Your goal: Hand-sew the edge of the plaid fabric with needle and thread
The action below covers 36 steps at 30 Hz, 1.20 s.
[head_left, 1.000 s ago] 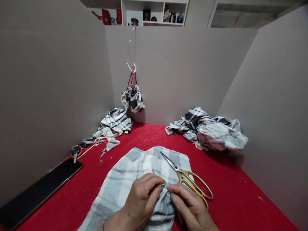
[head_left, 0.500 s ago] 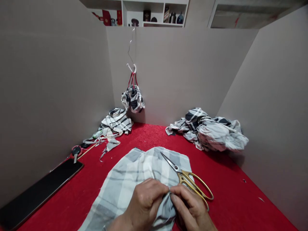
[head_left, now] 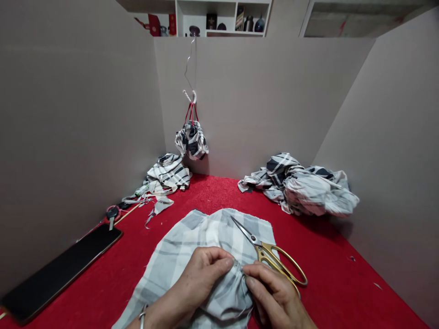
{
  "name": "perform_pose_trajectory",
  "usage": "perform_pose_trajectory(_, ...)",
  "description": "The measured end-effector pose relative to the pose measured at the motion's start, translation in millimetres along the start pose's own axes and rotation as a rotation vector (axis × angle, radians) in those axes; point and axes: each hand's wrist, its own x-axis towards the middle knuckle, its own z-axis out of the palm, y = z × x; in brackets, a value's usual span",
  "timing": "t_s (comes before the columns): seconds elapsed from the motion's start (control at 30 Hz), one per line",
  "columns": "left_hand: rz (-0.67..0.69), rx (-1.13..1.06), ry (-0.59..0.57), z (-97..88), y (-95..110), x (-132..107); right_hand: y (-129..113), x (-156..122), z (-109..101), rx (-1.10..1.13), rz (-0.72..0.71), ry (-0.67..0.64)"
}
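Red worktop (head_left: 356, 283): left hand (head_left: 199, 278) and right hand (head_left: 274, 294) pinch gathered plaid cloth (head_left: 171, 269) at near edge; gold scissors (head_left: 270, 258) just beside right hand, tugging could snag loose threads (head_left: 244, 292) on them.

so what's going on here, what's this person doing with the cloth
A person is pinching a gathered fold of grey-and-white plaid cloth between the left hand and right hand, over a red carpet. Gold-handled scissors lie across the cloth's edge beside the right hand. Farther back, two heaps of plaid cloth sit on the carpet, and a plaid bundle hangs on the wall.
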Motion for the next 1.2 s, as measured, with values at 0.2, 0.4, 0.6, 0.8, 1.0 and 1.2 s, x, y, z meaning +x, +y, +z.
perform_pose_trajectory(0.2, -0.014, -0.025, -0.008, -0.5, 1.2, -1.4, 6.5, -0.7, 2.1, 0.1, 0.072, -0.024)
perform_pose_trajectory(0.4, -0.048, -0.057, -0.01, 0.2, 3.4, -1.9, 5.8, -1.3, 0.3, 0.117, 0.056, -0.064)
perform_pose_trajectory(0.6, -0.049, -0.066, -0.039, -3.8, 5.2, -2.9, 10.6, -2.8, 0.2, 0.147, 0.088, -0.051)
perform_pose_trajectory(0.8, -0.05, -0.053, -0.073, -5.7, 7.7, -3.6, 11.1, -4.2, 1.5, 0.197, 0.159, -0.051)
perform_pose_trajectory(1.0, -0.051, -0.05, -0.05, -5.1, 7.7, -2.2, 9.1, -3.1, 1.2, 0.196, 0.141, -0.064)
perform_pose_trajectory(1.2, -0.058, -0.054, -0.06, -5.6, 7.7, -2.7, 13.3, -5.7, 3.9, 0.289, 0.223, -0.012)
